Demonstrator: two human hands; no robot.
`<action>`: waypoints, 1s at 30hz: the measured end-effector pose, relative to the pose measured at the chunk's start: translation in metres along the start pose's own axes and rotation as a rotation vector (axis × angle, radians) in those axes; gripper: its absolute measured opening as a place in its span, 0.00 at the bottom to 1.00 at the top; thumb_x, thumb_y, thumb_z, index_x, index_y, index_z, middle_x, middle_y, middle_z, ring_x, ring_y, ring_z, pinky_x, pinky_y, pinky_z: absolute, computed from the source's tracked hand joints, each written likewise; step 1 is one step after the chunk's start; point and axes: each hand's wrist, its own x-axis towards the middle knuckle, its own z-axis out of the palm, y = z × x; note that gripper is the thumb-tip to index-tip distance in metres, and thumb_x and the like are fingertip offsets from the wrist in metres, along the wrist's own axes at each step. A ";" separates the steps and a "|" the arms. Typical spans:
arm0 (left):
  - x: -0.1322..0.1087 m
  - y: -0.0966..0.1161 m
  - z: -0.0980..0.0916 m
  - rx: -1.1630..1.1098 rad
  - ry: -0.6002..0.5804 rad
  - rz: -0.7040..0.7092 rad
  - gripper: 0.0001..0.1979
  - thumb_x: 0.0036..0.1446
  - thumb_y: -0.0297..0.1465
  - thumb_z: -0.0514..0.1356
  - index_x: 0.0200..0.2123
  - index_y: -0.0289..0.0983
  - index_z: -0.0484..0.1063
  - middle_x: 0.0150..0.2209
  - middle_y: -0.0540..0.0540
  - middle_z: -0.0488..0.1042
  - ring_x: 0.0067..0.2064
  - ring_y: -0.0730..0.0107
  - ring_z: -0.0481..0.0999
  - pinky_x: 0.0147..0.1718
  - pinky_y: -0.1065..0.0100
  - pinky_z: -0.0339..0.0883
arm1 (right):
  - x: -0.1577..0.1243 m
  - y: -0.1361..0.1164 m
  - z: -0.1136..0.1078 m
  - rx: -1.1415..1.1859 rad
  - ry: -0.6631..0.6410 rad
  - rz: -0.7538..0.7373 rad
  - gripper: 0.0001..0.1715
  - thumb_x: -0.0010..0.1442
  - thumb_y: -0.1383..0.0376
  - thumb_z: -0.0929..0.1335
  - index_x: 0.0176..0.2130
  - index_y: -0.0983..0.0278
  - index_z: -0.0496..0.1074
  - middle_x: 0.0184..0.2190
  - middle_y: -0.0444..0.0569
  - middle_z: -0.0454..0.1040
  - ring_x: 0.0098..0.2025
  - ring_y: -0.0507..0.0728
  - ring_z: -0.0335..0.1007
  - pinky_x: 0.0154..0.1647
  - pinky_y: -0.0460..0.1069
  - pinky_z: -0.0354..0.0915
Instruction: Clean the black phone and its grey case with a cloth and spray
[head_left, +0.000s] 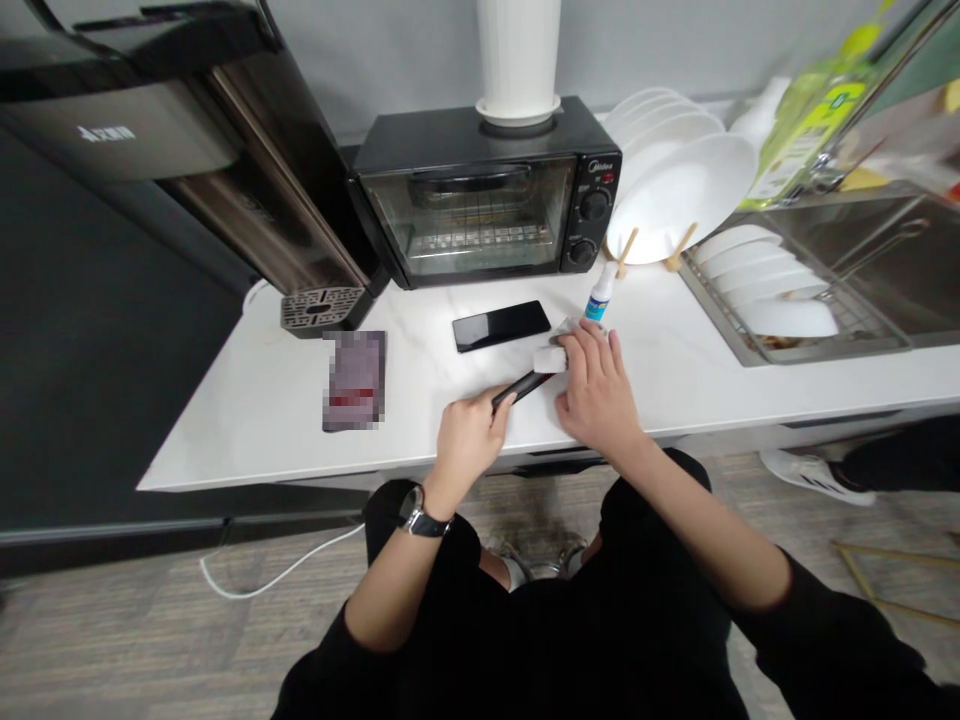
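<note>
My left hand [471,432] is closed around one end of a slim black object [525,388], tilted above the counter; its exact kind I cannot make out. Over the object's far end, my right hand [596,390] presses a white tissue [551,360] with its fingers close together. Just beyond those fingers stands a small spray bottle [599,295] with a blue label. A black smartphone [501,326] lies flat on the counter, a short way beyond my left hand.
A blurred-out purplish flat item [355,382] lies on the white counter [247,430] at left, near a drink dispenser [322,308]. Behind stand a toaster oven [480,200] and racked white plates [686,190]. To the right is a sink [874,235] with a dish basket [847,345].
</note>
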 end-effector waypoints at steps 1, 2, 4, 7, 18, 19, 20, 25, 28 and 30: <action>0.000 0.000 0.000 -0.009 0.000 0.001 0.15 0.74 0.36 0.55 0.52 0.38 0.81 0.42 0.41 0.87 0.38 0.58 0.86 0.38 0.65 0.72 | -0.002 -0.011 0.003 0.015 0.028 0.037 0.43 0.53 0.71 0.64 0.67 0.75 0.59 0.68 0.71 0.63 0.77 0.75 0.48 0.77 0.75 0.47; 0.000 -0.001 0.001 -0.009 -0.002 0.001 0.15 0.74 0.35 0.55 0.51 0.38 0.81 0.42 0.41 0.87 0.38 0.59 0.86 0.39 0.65 0.72 | -0.005 -0.024 0.006 0.034 0.051 0.066 0.42 0.54 0.70 0.64 0.67 0.76 0.59 0.68 0.71 0.63 0.78 0.75 0.46 0.76 0.75 0.48; -0.001 -0.005 0.004 0.019 -0.023 0.002 0.13 0.72 0.32 0.56 0.45 0.37 0.82 0.38 0.41 0.86 0.37 0.59 0.86 0.38 0.65 0.73 | -0.012 -0.056 0.011 0.078 0.053 0.070 0.41 0.56 0.70 0.64 0.67 0.76 0.59 0.67 0.71 0.63 0.78 0.76 0.44 0.76 0.76 0.46; -0.002 -0.014 0.009 0.055 -0.068 0.011 0.09 0.65 0.25 0.59 0.36 0.35 0.80 0.33 0.41 0.84 0.35 0.59 0.84 0.37 0.64 0.73 | -0.020 -0.091 0.014 0.139 -0.035 -0.057 0.39 0.60 0.69 0.63 0.68 0.77 0.59 0.69 0.69 0.63 0.79 0.74 0.42 0.79 0.73 0.41; 0.000 -0.006 0.000 0.057 -0.013 0.000 0.14 0.73 0.35 0.56 0.47 0.36 0.82 0.35 0.40 0.85 0.36 0.58 0.85 0.36 0.66 0.71 | 0.000 0.013 -0.001 0.058 -0.064 -0.097 0.43 0.57 0.70 0.63 0.71 0.69 0.58 0.71 0.62 0.64 0.77 0.69 0.51 0.79 0.72 0.40; 0.000 -0.005 0.000 0.058 -0.011 0.000 0.16 0.74 0.36 0.56 0.48 0.36 0.82 0.35 0.40 0.85 0.35 0.58 0.85 0.35 0.66 0.70 | 0.002 0.018 -0.001 0.048 -0.048 -0.051 0.44 0.56 0.71 0.64 0.70 0.70 0.58 0.70 0.63 0.64 0.77 0.70 0.51 0.78 0.72 0.43; 0.000 -0.004 0.000 0.060 -0.011 -0.004 0.16 0.74 0.37 0.56 0.49 0.36 0.82 0.34 0.40 0.85 0.34 0.58 0.85 0.34 0.66 0.70 | 0.003 0.019 0.000 0.041 -0.030 -0.006 0.44 0.55 0.71 0.64 0.70 0.71 0.58 0.70 0.65 0.64 0.76 0.70 0.52 0.78 0.72 0.45; -0.001 -0.003 0.001 0.010 -0.017 -0.006 0.15 0.74 0.36 0.55 0.49 0.38 0.82 0.39 0.41 0.86 0.38 0.59 0.86 0.38 0.66 0.72 | -0.005 -0.031 0.008 0.086 0.060 0.143 0.44 0.55 0.70 0.64 0.68 0.77 0.57 0.69 0.71 0.61 0.80 0.74 0.39 0.77 0.75 0.45; -0.001 -0.007 0.003 0.071 -0.065 -0.014 0.12 0.70 0.30 0.57 0.44 0.36 0.81 0.38 0.39 0.85 0.38 0.57 0.85 0.39 0.64 0.73 | -0.015 -0.075 0.011 0.169 0.004 0.035 0.40 0.58 0.70 0.64 0.68 0.76 0.59 0.69 0.70 0.63 0.80 0.74 0.38 0.78 0.74 0.43; -0.001 -0.011 0.005 0.149 -0.118 -0.020 0.10 0.65 0.25 0.57 0.39 0.34 0.80 0.35 0.37 0.84 0.35 0.55 0.84 0.36 0.62 0.73 | -0.019 -0.091 0.012 0.208 -0.053 -0.077 0.38 0.61 0.70 0.63 0.68 0.75 0.61 0.69 0.67 0.65 0.80 0.71 0.40 0.79 0.72 0.41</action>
